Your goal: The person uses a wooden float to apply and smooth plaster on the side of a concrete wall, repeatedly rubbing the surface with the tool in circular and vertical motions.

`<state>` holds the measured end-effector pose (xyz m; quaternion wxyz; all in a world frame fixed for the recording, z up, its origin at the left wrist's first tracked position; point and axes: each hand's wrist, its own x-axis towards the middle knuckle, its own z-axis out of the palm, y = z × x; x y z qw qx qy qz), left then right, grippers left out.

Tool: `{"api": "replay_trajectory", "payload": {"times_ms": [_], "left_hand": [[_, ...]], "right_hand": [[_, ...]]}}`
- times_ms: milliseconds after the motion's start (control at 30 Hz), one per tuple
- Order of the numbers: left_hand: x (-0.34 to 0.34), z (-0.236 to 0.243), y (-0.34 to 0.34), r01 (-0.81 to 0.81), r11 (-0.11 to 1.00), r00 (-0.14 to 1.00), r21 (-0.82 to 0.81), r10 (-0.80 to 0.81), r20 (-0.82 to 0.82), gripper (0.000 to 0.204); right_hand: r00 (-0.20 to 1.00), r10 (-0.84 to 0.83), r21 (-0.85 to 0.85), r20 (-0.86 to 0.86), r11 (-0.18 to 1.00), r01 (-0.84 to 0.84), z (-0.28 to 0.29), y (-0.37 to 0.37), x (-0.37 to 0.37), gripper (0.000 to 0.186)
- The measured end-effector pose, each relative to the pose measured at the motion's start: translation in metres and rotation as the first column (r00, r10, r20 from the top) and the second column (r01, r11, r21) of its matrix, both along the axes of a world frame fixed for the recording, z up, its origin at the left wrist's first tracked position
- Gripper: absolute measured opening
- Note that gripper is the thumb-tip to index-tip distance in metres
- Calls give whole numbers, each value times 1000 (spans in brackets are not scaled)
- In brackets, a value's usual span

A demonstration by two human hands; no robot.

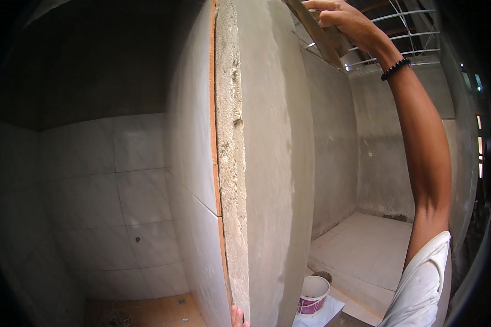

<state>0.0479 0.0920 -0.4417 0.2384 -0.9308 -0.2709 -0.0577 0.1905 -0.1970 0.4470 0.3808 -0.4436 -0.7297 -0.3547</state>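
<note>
My right hand (343, 24) is raised at the top right with its fingers around a long, flat brownish-grey board (317, 35), held tilted near the top of a plastered wall (270, 163). A black beaded bracelet (395, 69) is on that wrist. The wall's exposed end is a rough pale vertical strip (227, 136), bordered on the left by a thin orange tile edge (214, 109) and white tile facing (196, 158). At the bottom, fingertips of my left hand (238, 317) touch the wall's edge; the rest of that hand is out of frame.
A dim tiled room (87, 201) lies left of the wall, with a tan floor (147, 310). At right is a plastered room with a pale raised tiled floor (365, 245), a white-and-purple bucket (313, 297) on a light sheet, and an overhead metal frame (398, 32).
</note>
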Motion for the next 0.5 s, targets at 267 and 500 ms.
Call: {"api": "replay_trajectory", "payload": {"times_ms": [267,500], "left_hand": [[-19,84,-46,-84,994,976,75,97,-194,82],[-29,101,-72,-177,983,967,51,183,-177,81]], "right_hand": [[953,-301,241,40,928,283,3,27,-3,59],[852,-289,232,436,951,204,-63,33,2,57]]}}
